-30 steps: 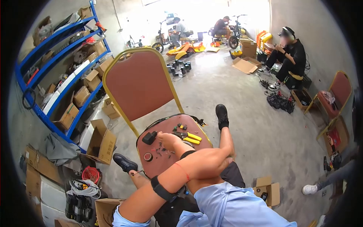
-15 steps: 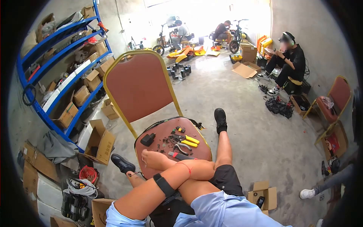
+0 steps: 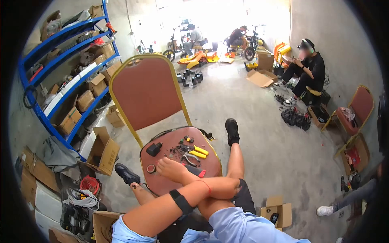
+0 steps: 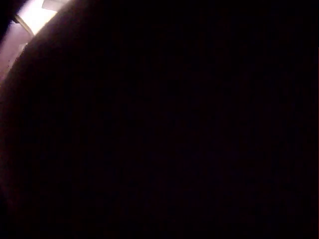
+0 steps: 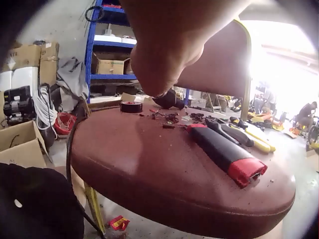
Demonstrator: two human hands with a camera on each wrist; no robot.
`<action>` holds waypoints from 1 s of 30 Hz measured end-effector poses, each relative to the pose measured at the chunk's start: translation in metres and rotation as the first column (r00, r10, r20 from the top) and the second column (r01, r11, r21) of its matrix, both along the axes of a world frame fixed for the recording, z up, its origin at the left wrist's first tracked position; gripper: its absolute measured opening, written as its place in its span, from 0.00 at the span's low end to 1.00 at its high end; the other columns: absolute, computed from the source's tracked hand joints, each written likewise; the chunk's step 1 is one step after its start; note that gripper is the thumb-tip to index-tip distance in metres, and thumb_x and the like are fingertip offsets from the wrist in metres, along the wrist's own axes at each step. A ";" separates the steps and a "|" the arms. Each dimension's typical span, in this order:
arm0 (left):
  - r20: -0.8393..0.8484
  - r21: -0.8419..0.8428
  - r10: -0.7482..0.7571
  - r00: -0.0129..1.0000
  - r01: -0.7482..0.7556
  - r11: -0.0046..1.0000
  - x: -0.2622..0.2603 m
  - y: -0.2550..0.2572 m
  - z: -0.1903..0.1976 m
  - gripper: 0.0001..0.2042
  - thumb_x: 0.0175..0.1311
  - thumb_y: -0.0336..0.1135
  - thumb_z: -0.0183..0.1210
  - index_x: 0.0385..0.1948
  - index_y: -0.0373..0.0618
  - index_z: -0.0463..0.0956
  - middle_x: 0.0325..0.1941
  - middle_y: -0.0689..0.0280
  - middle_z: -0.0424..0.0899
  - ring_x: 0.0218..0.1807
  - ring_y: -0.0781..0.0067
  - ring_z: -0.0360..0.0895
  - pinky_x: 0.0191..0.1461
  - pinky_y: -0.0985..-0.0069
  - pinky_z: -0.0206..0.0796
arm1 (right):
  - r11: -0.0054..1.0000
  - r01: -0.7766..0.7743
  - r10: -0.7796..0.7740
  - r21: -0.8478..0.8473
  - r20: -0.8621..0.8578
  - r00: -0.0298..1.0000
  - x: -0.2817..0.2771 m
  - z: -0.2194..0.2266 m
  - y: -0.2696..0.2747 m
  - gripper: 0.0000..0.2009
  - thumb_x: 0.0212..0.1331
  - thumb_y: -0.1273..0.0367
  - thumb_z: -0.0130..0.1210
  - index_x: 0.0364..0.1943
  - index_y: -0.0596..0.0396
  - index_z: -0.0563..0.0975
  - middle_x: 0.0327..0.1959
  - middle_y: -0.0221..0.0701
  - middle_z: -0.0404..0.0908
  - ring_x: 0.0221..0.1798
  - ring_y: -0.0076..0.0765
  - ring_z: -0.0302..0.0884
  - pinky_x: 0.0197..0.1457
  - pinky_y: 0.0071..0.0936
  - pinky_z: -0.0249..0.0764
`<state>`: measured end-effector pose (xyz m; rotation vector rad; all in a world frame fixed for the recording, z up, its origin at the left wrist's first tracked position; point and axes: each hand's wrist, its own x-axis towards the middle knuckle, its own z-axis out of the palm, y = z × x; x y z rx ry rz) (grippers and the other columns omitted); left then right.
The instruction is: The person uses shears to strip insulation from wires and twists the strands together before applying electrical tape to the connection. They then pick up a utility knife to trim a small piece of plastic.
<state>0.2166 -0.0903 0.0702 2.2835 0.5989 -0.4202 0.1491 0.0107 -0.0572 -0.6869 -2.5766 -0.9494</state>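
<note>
In the head view my forearms cross over the front of a chair with a red seat [image 3: 156,184]. My right hand [image 3: 174,169] hangs over the seat with loosely bent fingers and nothing visible in them. Near it lie a tape roll [image 3: 151,168], a black plug-like block [image 3: 154,149] and a black tool handle with red ends [image 5: 222,152]. Yellow-handled pliers [image 3: 198,152], grey-handled pliers [image 3: 191,159] and small dark scraps [image 3: 175,151] are farther in. My left hand [image 3: 227,185] lies across my right arm by the knee, its fingers mostly hidden. The left wrist view is almost black.
A blue shelf [image 3: 69,52] full of boxes lines the left wall. Open cartons [image 3: 103,152] and coiled white cable [image 3: 83,198] lie at the left. One person [image 3: 312,69] sits at the right, others farther back. A small open box [image 3: 283,214] stands near my right side.
My right hand has drawn back from beside the black block toward the seat's front, uncovering the tool handle. My left hand has shifted down and slightly left. The whole view has shifted a little.
</note>
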 end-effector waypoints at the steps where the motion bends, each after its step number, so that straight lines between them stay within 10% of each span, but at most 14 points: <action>1: -0.002 -0.004 0.016 1.000 -0.016 1.000 0.001 -0.002 -0.005 0.19 0.76 0.47 0.49 0.50 0.40 0.78 0.46 0.46 0.85 0.51 0.44 0.83 0.57 0.54 0.69 | 1.000 -0.012 0.011 -0.015 -0.055 0.998 0.002 -0.004 -0.004 0.11 0.62 0.64 0.52 0.45 0.51 0.78 0.43 0.25 0.80 0.53 0.33 0.75 0.59 0.31 0.65; 5: -0.219 -0.133 -0.098 0.971 0.070 0.989 0.004 0.005 -0.056 0.17 0.76 0.46 0.50 0.55 0.48 0.79 0.49 0.52 0.85 0.54 0.52 0.82 0.58 0.60 0.68 | 1.000 -0.027 0.027 -0.004 -0.091 0.995 -0.006 -0.012 -0.020 0.12 0.61 0.64 0.52 0.46 0.52 0.77 0.44 0.27 0.79 0.53 0.33 0.74 0.59 0.31 0.66; 12: -0.042 -0.164 -0.261 0.964 0.251 0.954 -0.009 0.001 0.010 0.14 0.76 0.43 0.50 0.49 0.44 0.79 0.48 0.54 0.84 0.52 0.60 0.80 0.60 0.67 0.66 | 0.975 -0.222 0.222 0.002 -0.030 0.975 -0.017 0.005 -0.042 0.14 0.58 0.64 0.52 0.46 0.52 0.76 0.46 0.30 0.78 0.53 0.33 0.74 0.57 0.32 0.68; 14: 0.199 -0.171 0.119 0.973 -0.085 0.982 -0.042 0.012 0.030 0.14 0.77 0.42 0.50 0.50 0.41 0.78 0.49 0.55 0.83 0.56 0.63 0.78 0.64 0.66 0.65 | 0.952 -0.305 0.306 0.019 -0.081 0.949 -0.007 0.021 -0.059 0.14 0.59 0.64 0.52 0.47 0.52 0.76 0.48 0.29 0.78 0.53 0.32 0.74 0.56 0.32 0.68; 16: 0.460 0.139 0.192 0.867 -0.284 0.949 -0.090 0.056 0.014 0.15 0.77 0.41 0.52 0.52 0.40 0.77 0.48 0.57 0.84 0.54 0.66 0.79 0.62 0.66 0.69 | 0.913 -0.371 0.241 -0.169 -0.511 0.825 -0.018 -0.087 -0.041 0.19 0.62 0.62 0.55 0.55 0.52 0.77 0.49 0.29 0.79 0.58 0.35 0.75 0.63 0.35 0.69; 17: 0.481 -0.196 0.531 0.698 -0.504 0.841 -0.097 0.046 0.062 0.14 0.77 0.40 0.53 0.51 0.39 0.78 0.43 0.62 0.83 0.47 0.72 0.80 0.53 0.71 0.73 | 0.925 -0.266 0.104 -0.272 -0.492 0.865 0.003 -0.070 -0.055 0.19 0.61 0.62 0.56 0.55 0.50 0.77 0.50 0.31 0.79 0.58 0.38 0.75 0.62 0.38 0.70; 20: 0.675 -0.305 0.683 0.278 -0.738 0.602 -0.154 0.044 0.070 0.12 0.78 0.40 0.52 0.44 0.42 0.79 0.32 0.71 0.77 0.33 0.83 0.71 0.37 0.79 0.66 | 0.887 -0.152 -0.139 -0.435 -0.566 0.813 0.061 -0.028 -0.094 0.22 0.54 0.61 0.65 0.53 0.51 0.77 0.48 0.35 0.80 0.52 0.45 0.78 0.56 0.43 0.73; 28: 0.409 -0.888 0.856 -0.317 -0.353 0.294 -0.214 -0.021 -0.038 0.12 0.81 0.40 0.48 0.38 0.44 0.72 0.22 0.74 0.65 0.23 0.84 0.59 0.29 0.83 0.55 | 0.838 -0.173 -0.486 -0.517 -0.852 0.194 0.127 -0.066 -0.132 0.19 0.54 0.72 0.69 0.50 0.55 0.77 0.39 0.36 0.79 0.35 0.36 0.78 0.40 0.30 0.77; 30: 0.359 -0.906 0.898 -0.255 -0.328 0.270 -0.226 -0.025 -0.051 0.11 0.80 0.41 0.50 0.38 0.44 0.71 0.22 0.74 0.64 0.22 0.83 0.60 0.28 0.83 0.55 | 0.915 -0.128 -0.366 -0.383 -0.920 0.142 0.130 -0.049 -0.114 0.21 0.52 0.75 0.70 0.50 0.56 0.77 0.38 0.35 0.78 0.32 0.31 0.75 0.35 0.28 0.74</action>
